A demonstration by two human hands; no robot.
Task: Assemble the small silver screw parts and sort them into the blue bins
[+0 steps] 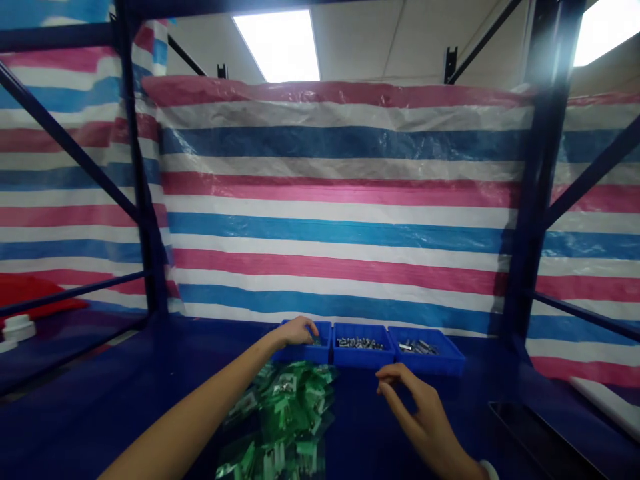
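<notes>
My left hand [299, 331] reaches into the left blue bin [323, 355], its fingers bent down over small parts whose shape is too small to tell. Beside it stand the middle blue bin [363, 360], holding small metal pieces [361, 343], and the right blue bin [440, 365], holding longer metal pieces [419, 347]. My right hand [407, 393] hovers in front of these two bins, thumb and fingertips pinched together; anything between them is too small to see. Below my left wrist lies a pile of clear and green packets [293, 407] with small parts inside.
A dark flat device [543, 437] lies at the right, near a white object [607, 403]. Blue rack posts [533, 200] rise on both sides, with a striped sheet [340, 233] behind. White round items [19, 328] and a red cloth [37, 297] are at the far left.
</notes>
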